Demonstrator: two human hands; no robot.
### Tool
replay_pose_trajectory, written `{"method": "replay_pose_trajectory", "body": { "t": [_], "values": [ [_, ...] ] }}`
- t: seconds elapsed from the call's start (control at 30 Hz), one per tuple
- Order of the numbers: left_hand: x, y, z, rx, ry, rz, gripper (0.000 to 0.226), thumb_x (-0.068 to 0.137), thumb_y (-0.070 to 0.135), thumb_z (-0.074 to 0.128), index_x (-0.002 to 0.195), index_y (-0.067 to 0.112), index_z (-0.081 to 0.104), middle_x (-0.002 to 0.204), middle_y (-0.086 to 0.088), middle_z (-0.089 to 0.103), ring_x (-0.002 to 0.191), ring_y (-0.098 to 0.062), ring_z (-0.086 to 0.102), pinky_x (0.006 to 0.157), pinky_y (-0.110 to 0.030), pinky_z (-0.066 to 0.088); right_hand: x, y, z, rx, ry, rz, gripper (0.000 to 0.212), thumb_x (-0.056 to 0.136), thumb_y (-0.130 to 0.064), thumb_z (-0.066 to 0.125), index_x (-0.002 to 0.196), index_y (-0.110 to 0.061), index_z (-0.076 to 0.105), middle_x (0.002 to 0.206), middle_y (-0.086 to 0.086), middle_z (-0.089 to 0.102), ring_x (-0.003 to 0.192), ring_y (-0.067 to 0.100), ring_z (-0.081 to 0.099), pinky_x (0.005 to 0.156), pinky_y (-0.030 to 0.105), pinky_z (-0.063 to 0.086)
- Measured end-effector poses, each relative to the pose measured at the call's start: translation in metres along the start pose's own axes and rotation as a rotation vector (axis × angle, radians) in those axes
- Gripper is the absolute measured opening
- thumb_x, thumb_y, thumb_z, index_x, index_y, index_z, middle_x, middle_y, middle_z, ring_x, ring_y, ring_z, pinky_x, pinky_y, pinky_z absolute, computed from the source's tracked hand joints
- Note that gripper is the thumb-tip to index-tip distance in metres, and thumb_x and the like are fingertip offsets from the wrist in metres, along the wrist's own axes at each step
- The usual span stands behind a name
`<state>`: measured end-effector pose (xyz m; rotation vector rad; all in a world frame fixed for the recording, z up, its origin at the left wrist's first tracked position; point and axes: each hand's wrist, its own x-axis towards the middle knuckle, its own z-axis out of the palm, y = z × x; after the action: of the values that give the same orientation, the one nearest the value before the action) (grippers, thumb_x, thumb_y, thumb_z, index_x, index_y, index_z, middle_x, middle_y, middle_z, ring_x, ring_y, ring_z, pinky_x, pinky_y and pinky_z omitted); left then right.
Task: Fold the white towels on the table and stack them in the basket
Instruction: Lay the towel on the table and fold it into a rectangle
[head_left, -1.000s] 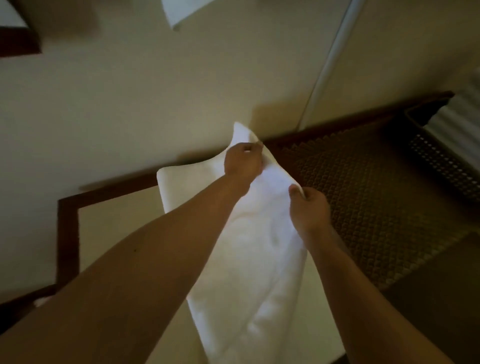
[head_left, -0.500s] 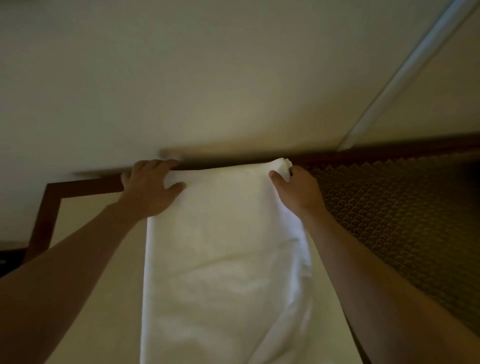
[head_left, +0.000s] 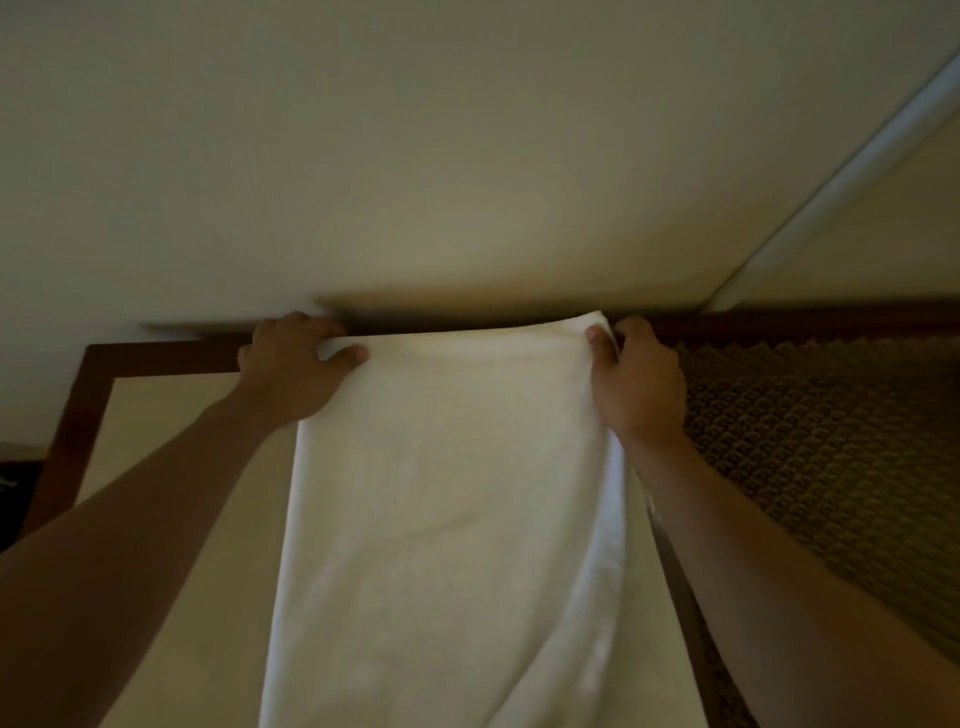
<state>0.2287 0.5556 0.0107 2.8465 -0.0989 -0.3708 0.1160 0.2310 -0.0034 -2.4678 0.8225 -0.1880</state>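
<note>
Head view: a white towel (head_left: 447, 499) lies lengthwise on the pale bench (head_left: 171, 519), its far edge at the bench's dark wooden rim (head_left: 156, 358), right under the wall (head_left: 467, 156). The left hand (head_left: 296, 364) pinches the far left corner, thumb on top and fingers curled over the edge; the right hand (head_left: 636, 379) grips the far right corner, where the cloth bunches into a small roll.

The towel looks light, soft and limp (it sags and creases along its right side), so it should follow the corners and is best held there, as it is now. The basket is not in view. The wall leaves no room farther away; open bench lies left, and a patterned surface (head_left: 831, 441), possibly carpet in this dim light, lies right.
</note>
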Motion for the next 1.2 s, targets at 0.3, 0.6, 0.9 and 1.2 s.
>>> {"method": "replay_pose_trajectory", "body": {
  "t": [0.3, 0.6, 0.9, 1.2],
  "values": [
    [-0.032, -0.003, 0.021, -0.261, 0.203, -0.048, 0.056, 0.091, 0.048, 0.068, 0.138, 0.021, 0.052, 0.135, -0.016, 0.053, 0.124, -0.041, 0.049, 0.105, -0.050, 0.041, -0.008, -0.001, -0.014, 0.007, -0.112, 0.040, 0.044, 0.103, -0.050, 0.048, 0.120, -0.009, 0.049, 0.112, 0.020, 0.066, 0.104, 0.043, 0.063, 0.075, 0.040, 0.043],
    [-0.154, -0.012, 0.034, -0.402, 0.147, -0.333, 0.035, 0.105, 0.045, 0.045, 0.113, 0.015, 0.062, 0.092, -0.003, 0.064, 0.094, -0.034, 0.058, 0.084, -0.042, 0.044, -0.122, 0.024, -0.030, -0.043, -0.165, 0.009, 0.049, 0.102, -0.044, 0.051, 0.140, -0.017, 0.032, 0.112, 0.016, 0.069, 0.094, 0.038, 0.070, 0.074, 0.041, 0.053],
    [-0.166, -0.008, 0.046, -0.256, 0.227, -0.264, 0.043, 0.101, 0.055, 0.046, 0.102, 0.013, 0.053, 0.093, -0.012, 0.060, 0.080, -0.032, 0.052, 0.070, -0.039, 0.040, -0.125, 0.043, -0.026, -0.073, -0.055, -0.005, 0.029, 0.107, -0.038, 0.045, 0.127, -0.018, 0.047, 0.103, 0.011, 0.069, 0.087, 0.037, 0.068, 0.068, 0.037, 0.042],
    [-0.190, -0.029, 0.041, -0.384, 0.144, -0.339, 0.052, 0.107, 0.047, 0.038, 0.077, 0.009, 0.058, 0.072, -0.007, 0.058, 0.077, -0.034, 0.053, 0.071, -0.038, 0.039, -0.146, 0.047, -0.036, -0.020, -0.103, 0.067, 0.040, 0.103, -0.050, 0.048, 0.123, -0.015, 0.047, 0.101, 0.012, 0.069, 0.089, 0.036, 0.068, 0.068, 0.037, 0.046]
  ]
}}
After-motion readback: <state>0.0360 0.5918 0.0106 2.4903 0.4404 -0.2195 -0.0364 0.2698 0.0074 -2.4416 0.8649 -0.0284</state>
